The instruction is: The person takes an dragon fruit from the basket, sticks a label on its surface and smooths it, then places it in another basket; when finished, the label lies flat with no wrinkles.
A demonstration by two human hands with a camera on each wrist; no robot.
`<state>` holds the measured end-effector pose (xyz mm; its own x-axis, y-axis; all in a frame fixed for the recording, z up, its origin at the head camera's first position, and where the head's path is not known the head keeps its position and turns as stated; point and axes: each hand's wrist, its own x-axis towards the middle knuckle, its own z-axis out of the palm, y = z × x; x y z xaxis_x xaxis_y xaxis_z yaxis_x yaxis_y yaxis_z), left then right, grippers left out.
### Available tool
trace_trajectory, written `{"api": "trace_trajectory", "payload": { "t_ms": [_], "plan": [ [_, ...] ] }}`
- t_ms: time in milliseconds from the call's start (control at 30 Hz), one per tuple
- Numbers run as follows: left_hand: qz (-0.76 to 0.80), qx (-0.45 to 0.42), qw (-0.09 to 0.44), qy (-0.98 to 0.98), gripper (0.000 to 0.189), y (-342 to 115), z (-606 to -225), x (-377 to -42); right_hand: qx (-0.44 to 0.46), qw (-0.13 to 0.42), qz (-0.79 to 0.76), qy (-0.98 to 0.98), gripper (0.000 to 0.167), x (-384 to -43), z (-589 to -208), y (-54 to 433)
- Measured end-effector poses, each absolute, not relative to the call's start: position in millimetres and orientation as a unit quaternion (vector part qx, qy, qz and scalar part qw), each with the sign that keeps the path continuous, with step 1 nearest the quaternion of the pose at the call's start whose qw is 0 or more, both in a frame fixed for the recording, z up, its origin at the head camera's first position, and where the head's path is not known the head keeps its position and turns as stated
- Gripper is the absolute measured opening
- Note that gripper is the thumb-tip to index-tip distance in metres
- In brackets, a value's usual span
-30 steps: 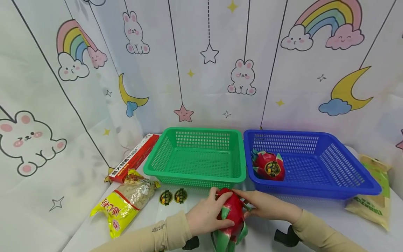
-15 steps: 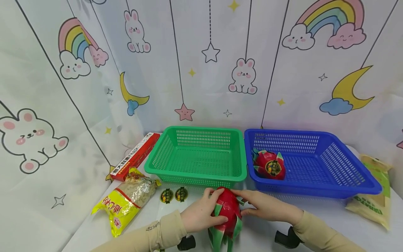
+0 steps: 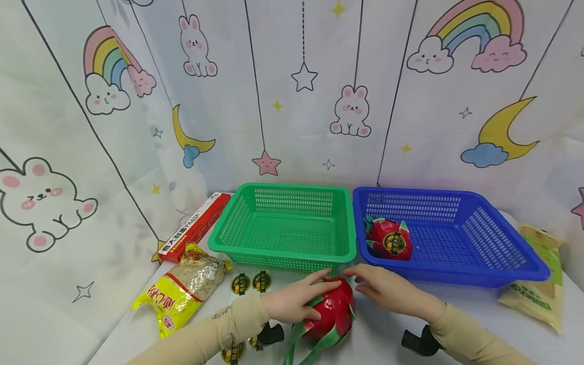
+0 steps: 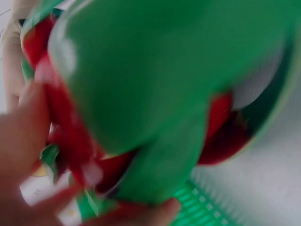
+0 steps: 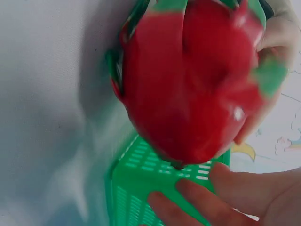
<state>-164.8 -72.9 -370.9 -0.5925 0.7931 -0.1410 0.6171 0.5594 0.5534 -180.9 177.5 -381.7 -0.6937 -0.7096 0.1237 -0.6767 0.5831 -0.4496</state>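
Observation:
In the head view a red dragon fruit with green leaf tips [image 3: 335, 314] is in front of the green basket. My left hand [image 3: 294, 303] grips it from the left, fingers over the top and thumb on the near side. The left wrist view is blurred and mostly filled by its green leaves [image 4: 155, 84]. My right hand [image 3: 390, 290] hovers to the right of the fruit, fingers bent and apart from it. In the right wrist view the fingers [image 5: 193, 200] hold nothing below the fruit's tip. A second dragon fruit [image 3: 390, 239], bearing a round black sticker, lies in the blue basket.
The green basket [image 3: 285, 258] stands beside the blue basket [image 3: 456, 276] at the back. At left lie a red pasta box [image 3: 196, 228] and a yellow food bag [image 3: 184, 289]. Several round black stickers [image 3: 240, 284] lie left of my hands. A tan bag [image 3: 540, 284] lies far right.
The dragon fruit has turned in my left hand, its leafy end swinging left. My right hand, earlier against the fruit, has come away from it.

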Motion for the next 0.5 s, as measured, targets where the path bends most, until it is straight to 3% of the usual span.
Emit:
{"api": "trace_trajectory", "payload": {
  "t_ms": [267,400,500],
  "plan": [
    [0.135,0.589,0.111,0.789,0.060,-62,-366,-167,-0.393,0.079,-0.297,0.866,0.035,-180,-382,173],
    [0.125,0.625,0.045,0.769,0.056,-60,-367,-166,-0.403,0.115,-0.300,0.857,0.035,-178,-383,172],
    [0.136,0.630,0.013,0.764,0.042,-62,-367,-166,-0.414,0.123,-0.296,0.852,0.032,-177,-384,174]
  ]
}}
